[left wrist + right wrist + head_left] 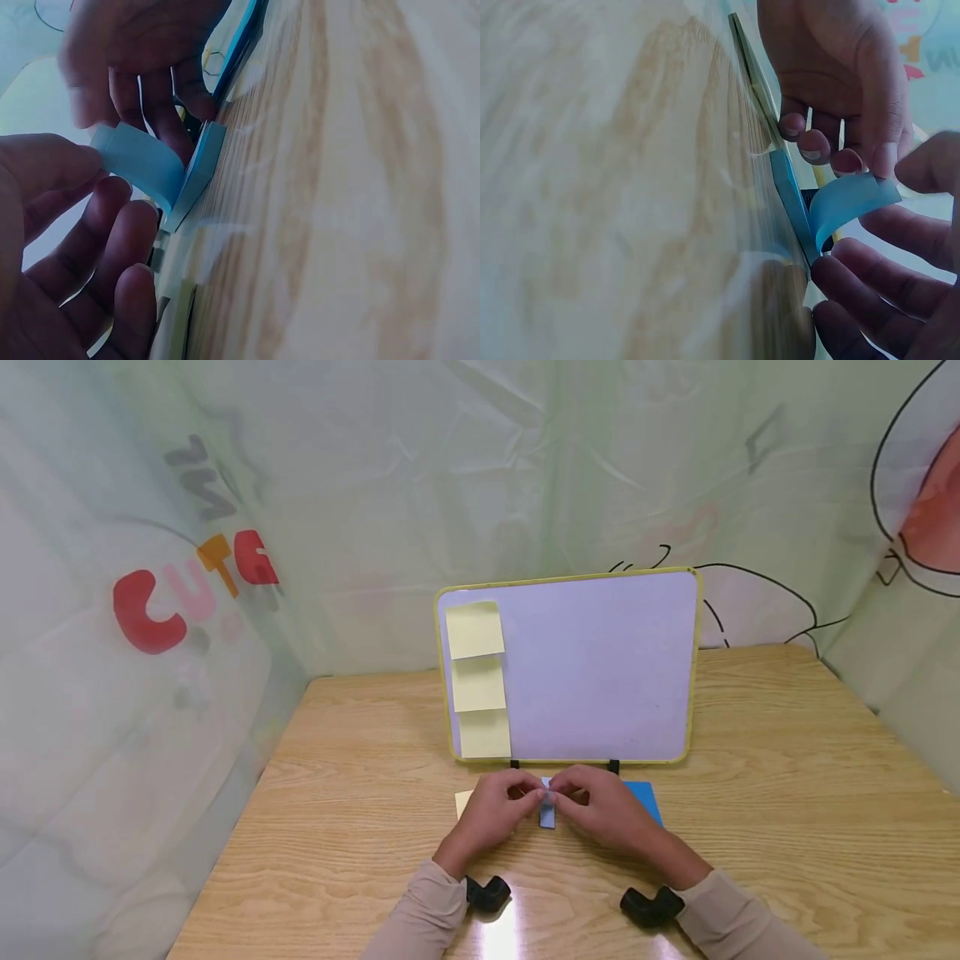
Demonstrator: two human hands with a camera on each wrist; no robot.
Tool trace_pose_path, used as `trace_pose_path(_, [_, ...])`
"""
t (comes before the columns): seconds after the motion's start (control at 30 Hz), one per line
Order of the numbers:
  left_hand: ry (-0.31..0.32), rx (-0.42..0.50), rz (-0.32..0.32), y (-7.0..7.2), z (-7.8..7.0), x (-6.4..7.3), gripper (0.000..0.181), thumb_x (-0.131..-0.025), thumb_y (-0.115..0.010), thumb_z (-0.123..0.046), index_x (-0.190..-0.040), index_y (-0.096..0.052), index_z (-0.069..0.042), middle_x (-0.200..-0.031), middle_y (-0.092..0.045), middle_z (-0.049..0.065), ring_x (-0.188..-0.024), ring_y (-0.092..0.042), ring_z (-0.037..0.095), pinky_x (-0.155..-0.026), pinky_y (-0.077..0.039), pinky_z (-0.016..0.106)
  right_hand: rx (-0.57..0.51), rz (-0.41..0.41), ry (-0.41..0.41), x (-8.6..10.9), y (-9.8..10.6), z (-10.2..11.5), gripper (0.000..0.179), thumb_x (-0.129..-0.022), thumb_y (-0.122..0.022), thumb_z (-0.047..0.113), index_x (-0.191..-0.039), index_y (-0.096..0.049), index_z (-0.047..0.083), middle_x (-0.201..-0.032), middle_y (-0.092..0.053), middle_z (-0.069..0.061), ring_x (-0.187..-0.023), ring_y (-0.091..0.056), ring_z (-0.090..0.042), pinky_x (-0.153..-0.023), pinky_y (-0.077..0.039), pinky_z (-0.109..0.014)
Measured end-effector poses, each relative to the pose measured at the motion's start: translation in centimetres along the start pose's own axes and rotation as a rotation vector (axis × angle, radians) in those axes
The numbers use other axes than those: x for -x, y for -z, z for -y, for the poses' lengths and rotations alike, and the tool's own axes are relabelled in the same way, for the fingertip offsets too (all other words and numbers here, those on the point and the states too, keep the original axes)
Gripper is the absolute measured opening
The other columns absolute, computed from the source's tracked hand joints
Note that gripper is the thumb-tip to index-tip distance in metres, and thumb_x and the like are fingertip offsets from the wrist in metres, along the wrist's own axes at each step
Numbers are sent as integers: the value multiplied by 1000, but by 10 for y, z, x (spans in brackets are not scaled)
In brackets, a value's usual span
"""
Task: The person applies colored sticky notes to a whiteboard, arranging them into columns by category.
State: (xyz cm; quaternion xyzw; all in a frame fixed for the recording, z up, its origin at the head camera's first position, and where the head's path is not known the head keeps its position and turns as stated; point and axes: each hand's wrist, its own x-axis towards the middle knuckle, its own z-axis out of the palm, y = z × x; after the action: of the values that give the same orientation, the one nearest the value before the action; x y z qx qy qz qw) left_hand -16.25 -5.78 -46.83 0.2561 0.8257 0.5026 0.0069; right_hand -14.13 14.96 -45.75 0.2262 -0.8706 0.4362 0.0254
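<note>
A light blue sticky note pad lies on the table between the two hands, in front of the whiteboard. Its top sheet curls up from the pad, one end raised and the other still against it. At the raised edge, my left hand pinches the sheet between thumb and index finger. From the other side my right hand pinches the same edge, as the curled sheet in the right wrist view shows. The other fingers of both hands bend loosely around the pad.
A yellow-framed whiteboard stands behind the hands, with three pale yellow sticky notes in a column at its left. A pale yellow pad lies left of the hands, a darker blue one at the right. Wood-grain table surrounds them.
</note>
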Motion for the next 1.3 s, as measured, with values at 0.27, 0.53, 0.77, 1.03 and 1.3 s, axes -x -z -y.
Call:
trace_pose_path(0.27, [80, 109, -9, -2, -2, -1, 11, -97, -68, -21, -95, -77, -14, -74, -65, -6, -66, -57, 4, -61, -47, 21, 13, -32, 21, 0, 1, 0, 12, -99, -65, 18, -99, -76, 20, -107, -69, 6, -92, -65, -10, -76, -55, -31])
trace_pose_path(0.53, [56, -26, -7, -4, -2, -2, 11, -92, -73, -16, -101, -78, -12, -86, -69, -8, -72, -60, 1, -67, -50, 20, 10, -134, 35, -1, -1, -3, 8, -96, -68, 9, -97, -74, 14, -96, -69, 5, -83, -65, -9, -71, -56, -29])
trace_pose_path(0.77, [35, -192, -41, -9, -4, -3, 7, -91, -74, -18, -96, -79, -17, -85, -69, -12, -74, -59, -2, -67, -48, 18, -32, -127, 35, 0, -2, -4, 6, -94, -71, 10, -99, -73, 14, -98, -69, 5, -86, -69, -15, -72, -56, -30])
trace_pose_path(1.03, [-29, -255, -32, -6, -10, 3, 4, -92, -73, -19, -93, -74, -16, -87, -66, -11, -79, -60, 1, -72, -49, 17, 36, -131, -40, 0, -1, -4, 6, -95, -71, 16, -98, -75, 15, -94, -70, 8, -83, -67, -10, -73, -55, -30])
trace_pose_path(1.3, [-415, -721, 116, -14, -28, 16, 13, -94, -68, -28, -96, -79, -21, -106, -69, -9, -104, -61, 8, -88, -48, 20, 73, -147, -67, -5, 0, -6, 7, -96, -70, 20, -99, -76, 17, -91, -71, 8, -82, -67, -11, -74, -54, -33])
